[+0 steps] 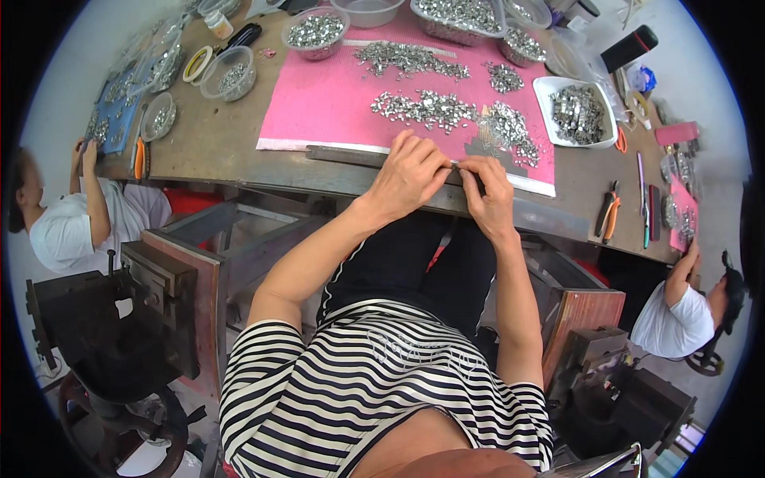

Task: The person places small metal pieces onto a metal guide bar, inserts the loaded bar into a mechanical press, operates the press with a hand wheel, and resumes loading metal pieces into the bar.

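Observation:
At the table's front edge, my left hand (pixel 410 171) lies over a long, flat, dark metal bar (pixel 344 155), its fingers curled and pinched together. My right hand (pixel 488 185) is beside it, thumb and fingers closed. The fingertips of both hands meet above the bar, and whatever is between them is too small or hidden to make out. Beyond the hands a pink mat (pixel 319 103) carries loose heaps of small shiny metal pieces (pixel 426 109). A smaller heap of metal pieces (pixel 510 131) spreads just past my right hand.
Clear plastic tubs of metal pieces (pixel 316 32) and a white tray (pixel 543 111) stand around the mat. Orange-handled pliers (pixel 610 213) lie at the right, another pair (pixel 141 158) at the left. Machines (pixel 119 319) flank me. Two other people work at the far sides.

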Demonstrator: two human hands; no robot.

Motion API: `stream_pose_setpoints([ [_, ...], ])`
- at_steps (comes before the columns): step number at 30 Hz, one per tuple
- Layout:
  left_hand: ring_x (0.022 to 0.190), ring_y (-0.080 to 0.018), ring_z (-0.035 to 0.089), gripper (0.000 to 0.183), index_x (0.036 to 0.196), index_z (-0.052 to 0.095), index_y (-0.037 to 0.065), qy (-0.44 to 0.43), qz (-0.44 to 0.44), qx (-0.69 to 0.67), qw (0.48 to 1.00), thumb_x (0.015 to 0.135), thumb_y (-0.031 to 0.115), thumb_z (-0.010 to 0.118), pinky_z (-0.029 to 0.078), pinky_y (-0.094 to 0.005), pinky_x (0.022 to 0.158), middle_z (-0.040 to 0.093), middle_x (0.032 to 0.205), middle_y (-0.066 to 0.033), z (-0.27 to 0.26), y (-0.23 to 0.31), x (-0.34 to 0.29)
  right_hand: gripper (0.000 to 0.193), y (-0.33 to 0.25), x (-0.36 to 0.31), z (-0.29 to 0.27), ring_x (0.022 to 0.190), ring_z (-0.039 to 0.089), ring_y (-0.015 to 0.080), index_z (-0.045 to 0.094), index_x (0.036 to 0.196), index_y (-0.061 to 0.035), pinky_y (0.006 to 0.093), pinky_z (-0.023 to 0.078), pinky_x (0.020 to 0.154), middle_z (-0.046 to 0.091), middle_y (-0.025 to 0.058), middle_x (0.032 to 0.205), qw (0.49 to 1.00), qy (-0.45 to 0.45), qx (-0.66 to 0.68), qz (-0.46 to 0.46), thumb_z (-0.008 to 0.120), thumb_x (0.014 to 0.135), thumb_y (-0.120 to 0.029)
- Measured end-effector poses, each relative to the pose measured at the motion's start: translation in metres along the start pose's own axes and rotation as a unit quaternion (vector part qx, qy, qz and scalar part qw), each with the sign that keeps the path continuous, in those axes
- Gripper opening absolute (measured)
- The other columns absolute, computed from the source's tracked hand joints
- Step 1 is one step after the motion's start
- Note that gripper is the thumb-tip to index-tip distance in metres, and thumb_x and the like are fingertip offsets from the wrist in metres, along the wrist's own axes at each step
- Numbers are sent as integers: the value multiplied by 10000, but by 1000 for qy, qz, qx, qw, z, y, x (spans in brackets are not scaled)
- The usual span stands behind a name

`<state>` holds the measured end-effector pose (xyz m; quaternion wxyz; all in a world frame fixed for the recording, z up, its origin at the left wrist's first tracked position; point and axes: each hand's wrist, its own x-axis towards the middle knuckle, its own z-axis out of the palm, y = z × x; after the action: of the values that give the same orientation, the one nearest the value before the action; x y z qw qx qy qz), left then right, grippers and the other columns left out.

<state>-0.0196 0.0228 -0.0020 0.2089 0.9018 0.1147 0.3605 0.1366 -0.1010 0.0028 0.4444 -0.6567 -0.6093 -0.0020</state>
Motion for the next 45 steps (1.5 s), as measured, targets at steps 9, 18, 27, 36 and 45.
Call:
stream_pose_setpoints([
  [9,1009,-302,611,135,977,645,49,1,1,-41,999,858,86,698,390,-558,1085,608,973,-81,-4,-4,-5,160,-6,-1,8,929,619,280,677,981,-42,389,446,822,666,81,977,998,43,-37,-18,711,836,15],
  [18,971,-302,608,154,987,642,57,-2,-9,-15,1000,850,94,703,377,-529,1088,619,951,-84,-4,-4,-4,235,-21,-27,10,787,577,239,691,983,-59,375,407,734,588,60,873,989,40,-110,-96,753,769,16],
  [27,988,-360,631,155,1032,616,11,-10,-39,-119,992,890,38,671,431,-521,1059,652,983,-133,-8,-11,-6,161,-23,-27,21,771,568,218,673,957,-70,372,390,737,550,47,825,985,3,-153,-80,749,817,-51],
  [36,929,-347,604,171,1004,630,27,22,-45,-83,995,864,68,719,458,-490,949,636,942,-118,-5,-6,-4,135,-27,-18,11,780,579,242,647,926,-69,381,391,743,573,56,834,989,-2,-140,-52,738,829,-48],
  [45,928,-279,560,279,1019,666,88,68,-50,36,996,813,221,797,403,-428,939,612,932,-58,5,8,1,134,-9,0,-2,758,574,253,639,935,-52,376,385,759,593,63,840,993,44,-112,21,732,846,-17],
])
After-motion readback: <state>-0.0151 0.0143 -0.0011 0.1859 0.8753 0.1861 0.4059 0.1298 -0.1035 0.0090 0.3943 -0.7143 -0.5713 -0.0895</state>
